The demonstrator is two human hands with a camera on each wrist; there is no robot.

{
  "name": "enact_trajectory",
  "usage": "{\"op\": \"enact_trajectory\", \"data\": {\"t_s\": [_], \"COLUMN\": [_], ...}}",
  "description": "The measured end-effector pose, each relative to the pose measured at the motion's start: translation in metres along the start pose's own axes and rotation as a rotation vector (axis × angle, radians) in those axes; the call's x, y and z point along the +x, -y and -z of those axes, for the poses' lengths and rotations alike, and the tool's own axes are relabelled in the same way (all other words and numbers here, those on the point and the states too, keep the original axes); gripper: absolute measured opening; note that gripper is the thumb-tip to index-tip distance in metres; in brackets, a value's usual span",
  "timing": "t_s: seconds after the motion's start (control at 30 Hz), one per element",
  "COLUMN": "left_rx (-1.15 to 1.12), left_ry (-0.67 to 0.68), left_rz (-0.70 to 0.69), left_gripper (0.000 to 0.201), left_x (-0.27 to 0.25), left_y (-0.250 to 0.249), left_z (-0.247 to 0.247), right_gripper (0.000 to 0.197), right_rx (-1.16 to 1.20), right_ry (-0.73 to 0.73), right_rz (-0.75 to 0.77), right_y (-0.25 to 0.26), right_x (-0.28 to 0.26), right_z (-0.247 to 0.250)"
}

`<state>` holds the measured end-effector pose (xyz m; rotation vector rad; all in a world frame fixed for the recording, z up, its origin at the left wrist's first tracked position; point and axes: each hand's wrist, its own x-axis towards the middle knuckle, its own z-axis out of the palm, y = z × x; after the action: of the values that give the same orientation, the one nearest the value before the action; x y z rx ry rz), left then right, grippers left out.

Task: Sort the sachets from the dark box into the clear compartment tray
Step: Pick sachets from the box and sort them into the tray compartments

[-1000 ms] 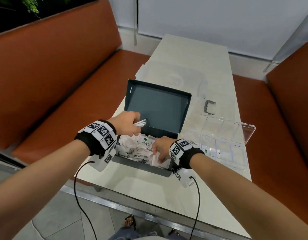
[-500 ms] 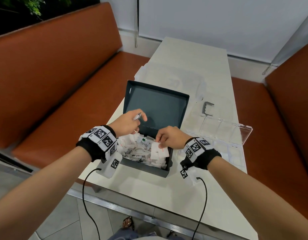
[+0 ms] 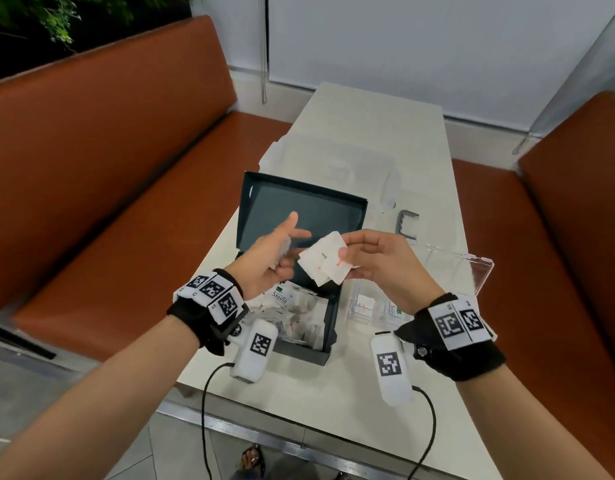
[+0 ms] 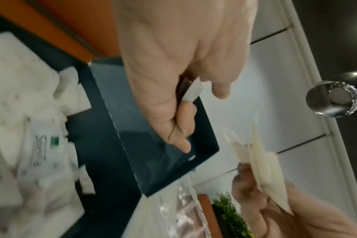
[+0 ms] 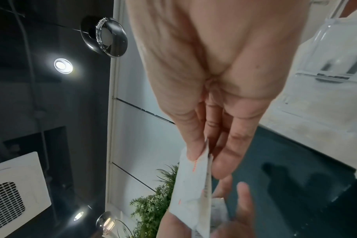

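The dark box (image 3: 328, 327) sits on the white table with loose white sachets (image 3: 299, 306) inside and its lid (image 3: 299, 216) standing open behind. My left hand (image 3: 278, 251) hovers above the box; its lower fingers curl round a thin sachet (image 4: 192, 92), with thumb and forefinger stretched out. My right hand (image 3: 372, 261) pinches a few white sachets with red print (image 3: 323, 265) just right of the left hand, also seen edge-on (image 5: 192, 185). The clear compartment tray (image 3: 359, 311) lies right of the box, partly behind my right wrist, with sachets in its near cells.
The tray's clear lid (image 3: 455, 268) lies open behind it. A small grey bracket (image 3: 406, 225) and a crumpled clear plastic sheet (image 3: 333, 161) lie farther back on the table (image 3: 368, 109). Orange benches (image 3: 108, 150) flank both sides. Wrist-camera cables hang off the near edge.
Both hands have risen out of the box and come together above it. The right hand has lifted red-printed sachets out; the left still holds its sachet.
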<state>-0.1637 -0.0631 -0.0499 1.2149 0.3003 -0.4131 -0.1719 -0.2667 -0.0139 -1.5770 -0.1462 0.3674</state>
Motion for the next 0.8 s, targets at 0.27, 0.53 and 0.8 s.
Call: {"op": "enact_trajectory", "data": {"t_s": [0.27, 0.53, 0.8], "left_rx": [-0.034, 0.057, 0.130], "left_ry": [0.523, 0.365, 0.148], "left_rz": [0.174, 0.101, -0.026], "left_gripper": [0.060, 0.022, 0.018], "left_x": [-0.006, 0.003, 0.014], "left_y": [0.006, 0.008, 0.022], "left_z": [-0.050, -0.077, -0.080], "right_gripper": [0.010, 0.011, 0.012], "right_rx": [-0.171, -0.347, -0.297], "right_ry": [-0.131, -0.326, -0.342], "right_rz": [0.047, 0.043, -0.057], "right_y": [0.004, -0.005, -0.013], "right_x": [-0.002, -0.006, 0.001], "right_z": [0.014, 0.046, 0.071]}}
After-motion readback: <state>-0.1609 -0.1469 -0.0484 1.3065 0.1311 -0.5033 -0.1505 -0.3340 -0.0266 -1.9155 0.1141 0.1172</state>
